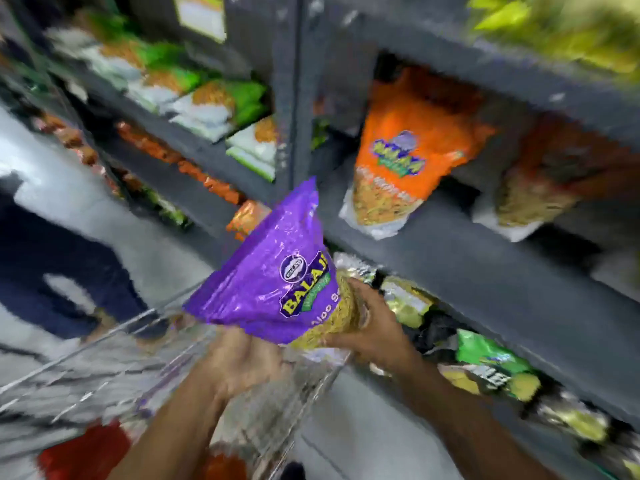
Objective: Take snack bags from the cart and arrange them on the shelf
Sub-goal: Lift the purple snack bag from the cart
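A purple snack bag [273, 271] with yellow lettering is held up above the wire cart [114, 368], tilted toward the grey shelf [450, 261]. My right hand [374, 327] grips its lower right corner. My left hand [242, 362] cups the bag's bottom edge from underneath, palm up. On the shelf level behind the bag stand an orange snack bag [405, 157] and a second, blurred orange bag [554, 168] to its right.
Red packets [86, 452] lie in the cart at lower left. The shelf level below holds green and yellow packets [491, 368]. Further left, shelves carry white-and-green bags [207, 102]. A person in dark trousers [59, 268] stands at left on the grey floor.
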The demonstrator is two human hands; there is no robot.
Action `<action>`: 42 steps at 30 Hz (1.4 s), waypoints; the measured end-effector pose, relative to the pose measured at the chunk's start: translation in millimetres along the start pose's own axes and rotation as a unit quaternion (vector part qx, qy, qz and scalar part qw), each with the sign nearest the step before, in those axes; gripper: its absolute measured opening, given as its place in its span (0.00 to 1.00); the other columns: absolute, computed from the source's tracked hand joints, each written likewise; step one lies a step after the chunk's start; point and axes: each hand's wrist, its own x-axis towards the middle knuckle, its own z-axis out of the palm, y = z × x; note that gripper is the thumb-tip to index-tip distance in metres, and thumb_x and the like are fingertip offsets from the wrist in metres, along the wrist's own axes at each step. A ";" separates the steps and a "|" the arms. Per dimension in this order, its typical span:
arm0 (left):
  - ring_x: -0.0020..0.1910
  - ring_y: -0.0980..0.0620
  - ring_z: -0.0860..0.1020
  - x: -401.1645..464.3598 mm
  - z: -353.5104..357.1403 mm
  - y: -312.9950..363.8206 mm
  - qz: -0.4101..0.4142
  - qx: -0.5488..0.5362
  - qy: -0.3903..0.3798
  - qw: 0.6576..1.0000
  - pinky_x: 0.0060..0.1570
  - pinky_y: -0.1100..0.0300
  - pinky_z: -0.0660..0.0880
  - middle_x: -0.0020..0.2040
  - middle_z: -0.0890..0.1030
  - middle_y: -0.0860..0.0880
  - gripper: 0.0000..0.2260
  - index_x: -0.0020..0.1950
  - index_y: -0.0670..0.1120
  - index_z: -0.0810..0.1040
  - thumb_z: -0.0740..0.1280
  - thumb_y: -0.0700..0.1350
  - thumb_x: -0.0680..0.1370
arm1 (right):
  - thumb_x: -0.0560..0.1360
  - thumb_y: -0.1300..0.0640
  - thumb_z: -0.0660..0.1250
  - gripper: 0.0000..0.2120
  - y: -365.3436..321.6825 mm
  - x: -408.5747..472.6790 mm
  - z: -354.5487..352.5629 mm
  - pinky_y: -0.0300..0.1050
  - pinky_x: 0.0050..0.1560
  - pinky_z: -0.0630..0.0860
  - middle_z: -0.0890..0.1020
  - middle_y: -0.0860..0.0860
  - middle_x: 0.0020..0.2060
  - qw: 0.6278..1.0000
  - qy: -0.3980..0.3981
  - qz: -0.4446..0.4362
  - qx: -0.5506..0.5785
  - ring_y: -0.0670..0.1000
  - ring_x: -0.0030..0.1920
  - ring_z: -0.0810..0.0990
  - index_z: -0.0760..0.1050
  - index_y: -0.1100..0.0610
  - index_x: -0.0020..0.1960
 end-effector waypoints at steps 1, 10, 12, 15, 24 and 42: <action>0.63 0.41 0.77 12.3 21.1 0.8 -0.069 0.002 0.067 0.995 0.65 0.48 0.69 0.69 0.76 0.39 0.30 0.71 0.44 0.70 0.65 0.60 0.75 | 0.57 0.69 0.83 0.42 -5.1 -11.3 -19.4 0.29 0.54 0.74 0.82 0.39 0.56 0.999 0.041 0.005 0.024 0.30 0.53 0.78 0.72 0.48 0.64; 0.48 0.46 0.85 164.2 175.6 -94.3 -0.142 0.098 0.105 0.979 0.48 0.53 0.78 0.52 0.86 0.42 0.36 0.57 0.46 0.83 0.48 0.72 0.74 | 0.59 0.70 0.82 0.36 10.0 -105.1 -181.4 0.36 0.49 0.80 0.84 0.49 0.55 0.931 0.351 0.006 0.095 0.40 0.52 0.84 0.74 0.56 0.63; 0.48 0.45 0.85 194.3 203.6 -127.8 -0.155 0.127 0.093 0.975 0.44 0.52 0.78 0.54 0.86 0.41 0.37 0.61 0.46 0.80 0.47 0.72 0.75 | 0.60 0.75 0.79 0.35 18.7 -121.7 -211.6 0.30 0.44 0.79 0.83 0.48 0.54 0.920 0.378 -0.002 0.103 0.36 0.48 0.83 0.72 0.59 0.63; 0.46 0.45 0.86 242.5 237.9 -176.6 -0.133 0.125 0.099 0.978 0.48 0.50 0.77 0.54 0.86 0.44 0.34 0.62 0.47 0.78 0.47 0.69 0.77 | 0.60 0.71 0.81 0.34 47.1 -133.6 -254.3 0.34 0.46 0.80 0.83 0.49 0.53 0.900 0.429 0.006 0.082 0.43 0.50 0.84 0.72 0.54 0.60; 0.46 0.44 0.82 357.6 265.9 -273.4 -0.054 0.063 0.205 0.975 0.63 0.44 0.74 0.47 0.86 0.44 0.30 0.42 0.47 0.86 0.51 0.66 0.79 | 0.63 0.58 0.82 0.36 94.0 -135.3 -333.1 0.19 0.47 0.70 0.78 0.39 0.55 0.869 0.494 0.035 0.027 0.31 0.53 0.78 0.66 0.42 0.63; 0.56 0.46 0.81 360.9 250.4 -284.3 -0.087 0.172 0.208 0.959 0.59 0.52 0.73 0.48 0.87 0.47 0.32 0.57 0.45 0.79 0.46 0.66 0.80 | 0.72 0.65 0.74 0.28 118.7 -134.2 -328.0 0.46 0.61 0.79 0.79 0.39 0.58 0.871 0.480 -0.002 0.103 0.40 0.61 0.79 0.68 0.46 0.65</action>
